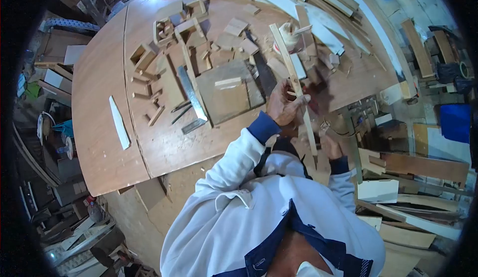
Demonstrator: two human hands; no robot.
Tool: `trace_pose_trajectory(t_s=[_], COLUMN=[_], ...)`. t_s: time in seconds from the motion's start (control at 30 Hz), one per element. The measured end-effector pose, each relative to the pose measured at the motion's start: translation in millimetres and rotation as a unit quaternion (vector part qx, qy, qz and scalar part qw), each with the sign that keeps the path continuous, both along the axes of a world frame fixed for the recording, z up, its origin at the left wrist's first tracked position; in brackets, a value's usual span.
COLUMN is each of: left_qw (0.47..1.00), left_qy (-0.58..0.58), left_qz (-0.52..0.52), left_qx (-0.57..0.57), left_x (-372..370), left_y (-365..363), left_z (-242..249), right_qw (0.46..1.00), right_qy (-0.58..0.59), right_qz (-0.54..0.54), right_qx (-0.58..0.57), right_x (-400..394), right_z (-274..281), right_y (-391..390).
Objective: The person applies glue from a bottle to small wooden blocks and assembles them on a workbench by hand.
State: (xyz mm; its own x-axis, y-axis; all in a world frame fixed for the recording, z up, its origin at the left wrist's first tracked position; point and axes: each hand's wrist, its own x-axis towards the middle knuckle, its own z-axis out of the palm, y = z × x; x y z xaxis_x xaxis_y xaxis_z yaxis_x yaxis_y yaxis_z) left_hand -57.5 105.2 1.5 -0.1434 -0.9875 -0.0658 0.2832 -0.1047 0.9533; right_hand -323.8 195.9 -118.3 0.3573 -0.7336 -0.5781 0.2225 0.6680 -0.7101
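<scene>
A long, narrow wooden strip (282, 46) runs slantwise in front of my chest, its far end over the workbench. My left hand (285, 106) is closed around the strip near its middle, with the thumb laid across it. My right hand (330, 146) is lower and to the right, close to the strip's near end. Its fingers are partly hidden and blurred, so I cannot make out whether it holds anything. A metal try square (193, 98) lies on the bench left of my left hand, beside a flat board (230, 90) with a smaller wood piece on it.
The brown workbench (99, 127) carries several small wood blocks (143, 57) and offcuts. A white tapered piece (119, 122) lies at left. White strips (294, 5) lie along the far edge, near a whitish container (289, 35). Boards (423, 167) are stacked at right.
</scene>
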Motion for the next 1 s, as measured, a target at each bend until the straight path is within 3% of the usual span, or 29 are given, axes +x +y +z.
trace_pose_trajectory(t_s=[0.03,0.07,0.1,0.13,0.2,0.23,0.27,0.33,0.4,0.47,0.5,0.53,0.6,0.63,0.7,0.8,1.0], left_qw=[0.999,0.998,0.996,0.996,0.997,0.998,0.998,0.993,0.989,0.991,0.977,0.977,0.9,0.9,0.786,0.747,0.742], left_qy=[0.003,0.006,0.028,0.028,-0.034,0.011,0.01,-0.109,-0.146,-0.128,-0.2,-0.202,-0.4,-0.401,-0.565,-0.636,-0.649], left_qz=[0.022,0.042,0.085,0.082,0.07,0.068,0.068,0.035,0.019,0.014,0.061,0.059,0.168,0.165,0.236,0.192,0.166], left_qx=[0.024,0.046,-0.014,-0.01,-0.008,0.004,0.006,0.024,0.025,0.021,-0.028,-0.029,-0.044,-0.044,-0.086,-0.014,0.03], left_x=[3.7,5.7,4.9,8.3,18.2,17.9,20.5,24.8,33.6,48.8,62.9,77.3,102.3,114.0,129.8,135.7,131.1], left_y=[6.5,10.6,12.8,14.0,15.9,21.3,25.6,35.3,37.9,48.3,55.1,54.5,57.5,58.2,59.4,60.0,61.9], left_z=[-0.7,-1.9,-11.8,-15.3,-19.3,-18.6,-20.6,-29.6,-39.7,-50.9,-34.0,-37.6,-53.1,-56.6,-60.4,-60.2,-55.2], right_qw=[1.0,0.987,0.946,0.947,0.851,0.887,0.888,0.841,0.835,0.862,0.852,0.853,0.879,0.88,0.883,0.884,0.881], right_qy=[-0.002,0.098,0.196,0.196,0.381,0.322,0.321,0.383,0.412,0.409,0.403,0.402,0.375,0.374,0.374,0.377,0.39], right_qz=[-0.003,0.083,0.166,0.163,0.204,0.165,0.165,0.065,0.077,0.09,0.109,0.106,0.135,0.132,0.146,0.151,0.151], right_qx=[0.005,-0.099,-0.2,-0.195,-0.298,-0.288,-0.286,-0.376,-0.358,-0.287,-0.315,-0.315,-0.261,-0.26,-0.242,-0.229,-0.22], right_x=[18.5,48.4,69.2,78.0,93.8,102.4,111.9,131.5,136.6,138.1,131.4,132.9,134.1,135.9,138.9,139.0,139.4], right_z=[24.6,78.4,111.6,117.7,121.6,116.5,109.3,99.7,101.0,97.0,81.3,81.9,85.9,87.7,90.6,86.3,87.0], right_y=[-3.5,-11.4,-12.6,-7.5,-1.0,1.8,4.1,10.9,16.0,23.1,25.9,27.5,33.3,34.1,35.8,38.0,41.6])
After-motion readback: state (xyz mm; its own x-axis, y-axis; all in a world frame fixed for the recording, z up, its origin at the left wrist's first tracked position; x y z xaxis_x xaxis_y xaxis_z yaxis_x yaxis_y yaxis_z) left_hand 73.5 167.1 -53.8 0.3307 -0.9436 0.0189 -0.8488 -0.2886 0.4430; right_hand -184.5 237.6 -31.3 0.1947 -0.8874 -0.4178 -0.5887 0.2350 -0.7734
